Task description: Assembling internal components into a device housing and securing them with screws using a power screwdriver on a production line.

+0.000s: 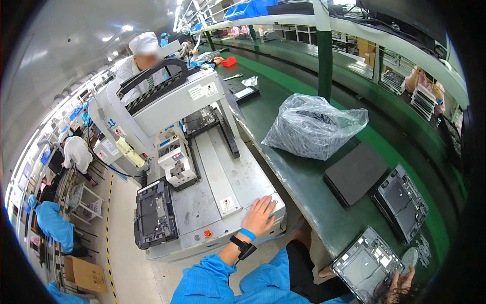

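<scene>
My left hand (259, 217) lies flat, fingers spread, on the pale base of a benchtop machine (217, 175); a blue band and a black strap circle its wrist. Left of it, an opened flat electronic device (156, 213) with bare circuit boards sits in a dark holder on the base. At the lower right, my right hand (403, 285) closes its fingers at the edge of another opened device (365, 263), which lies at the bench edge with its inside showing. Part of that hand is cut off below. Beside it are a round clear dish (410, 257) and small pale parts (423, 249).
On the green bench (298, 175) are a clear plastic bag (316, 126) of dark pieces, a black flat box (356, 173) and a stack of opened devices (402, 202). A red button (207, 233) sits on the machine's front. A co-worker (144, 61) stands behind the machine.
</scene>
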Demonstrator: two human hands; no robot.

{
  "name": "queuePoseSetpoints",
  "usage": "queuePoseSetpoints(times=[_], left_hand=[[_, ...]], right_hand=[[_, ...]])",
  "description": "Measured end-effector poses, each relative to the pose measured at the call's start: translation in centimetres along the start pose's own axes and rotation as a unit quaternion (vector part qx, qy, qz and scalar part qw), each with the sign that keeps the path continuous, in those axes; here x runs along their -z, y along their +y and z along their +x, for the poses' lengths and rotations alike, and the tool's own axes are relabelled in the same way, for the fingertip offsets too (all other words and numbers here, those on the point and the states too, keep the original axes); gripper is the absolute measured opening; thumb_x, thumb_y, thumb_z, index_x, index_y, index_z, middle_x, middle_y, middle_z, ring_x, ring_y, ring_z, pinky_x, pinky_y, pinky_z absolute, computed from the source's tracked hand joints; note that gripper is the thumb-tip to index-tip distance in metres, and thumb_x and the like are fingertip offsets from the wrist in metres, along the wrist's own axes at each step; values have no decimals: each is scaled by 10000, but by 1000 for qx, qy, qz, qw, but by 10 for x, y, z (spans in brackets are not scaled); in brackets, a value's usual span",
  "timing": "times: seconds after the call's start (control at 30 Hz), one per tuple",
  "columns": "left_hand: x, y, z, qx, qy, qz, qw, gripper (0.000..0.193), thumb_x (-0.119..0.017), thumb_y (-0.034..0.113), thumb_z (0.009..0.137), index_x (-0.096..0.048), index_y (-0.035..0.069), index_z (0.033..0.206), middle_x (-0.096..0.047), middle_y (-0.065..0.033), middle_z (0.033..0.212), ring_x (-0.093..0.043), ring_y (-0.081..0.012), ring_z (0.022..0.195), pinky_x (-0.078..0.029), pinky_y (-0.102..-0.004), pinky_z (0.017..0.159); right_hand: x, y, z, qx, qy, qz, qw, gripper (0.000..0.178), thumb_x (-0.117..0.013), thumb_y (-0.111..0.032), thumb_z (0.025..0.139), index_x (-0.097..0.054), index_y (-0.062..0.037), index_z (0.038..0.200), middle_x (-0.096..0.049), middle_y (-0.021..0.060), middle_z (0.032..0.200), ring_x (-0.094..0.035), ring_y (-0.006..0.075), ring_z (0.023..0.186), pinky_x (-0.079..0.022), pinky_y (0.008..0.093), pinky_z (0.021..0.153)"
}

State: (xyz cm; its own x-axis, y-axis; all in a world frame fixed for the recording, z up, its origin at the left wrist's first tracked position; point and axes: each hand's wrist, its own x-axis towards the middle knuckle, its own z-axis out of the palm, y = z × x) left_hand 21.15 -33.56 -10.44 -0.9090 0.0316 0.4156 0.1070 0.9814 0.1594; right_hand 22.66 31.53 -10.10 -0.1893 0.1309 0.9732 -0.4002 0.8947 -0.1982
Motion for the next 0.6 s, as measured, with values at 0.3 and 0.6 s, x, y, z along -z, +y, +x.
queuePoseSetpoints(times=[0.3,0.6], left_hand=[[11,1,5,4,-8,-17,1000,570,-705,207,867,-548,37,1388,-524,-198,1445,-479,-373,1369,-375,-515,1159],[9,-1,4,11,-10,-15,1000,539,-695,226,862,-574,32,1351,-535,-206,1433,-481,-364,1368,-363,-511,1162]], right_hand=[[-40,25,-39,69,69,83,992,394,-435,-458,1054,-515,-117,876,-456,-2,725,-383,151,521,-346,301,455],[-51,-3,-32,57,129,67,988,477,-389,-471,1074,-477,-132,750,-454,-11,632,-395,137,476,-365,308,438]])
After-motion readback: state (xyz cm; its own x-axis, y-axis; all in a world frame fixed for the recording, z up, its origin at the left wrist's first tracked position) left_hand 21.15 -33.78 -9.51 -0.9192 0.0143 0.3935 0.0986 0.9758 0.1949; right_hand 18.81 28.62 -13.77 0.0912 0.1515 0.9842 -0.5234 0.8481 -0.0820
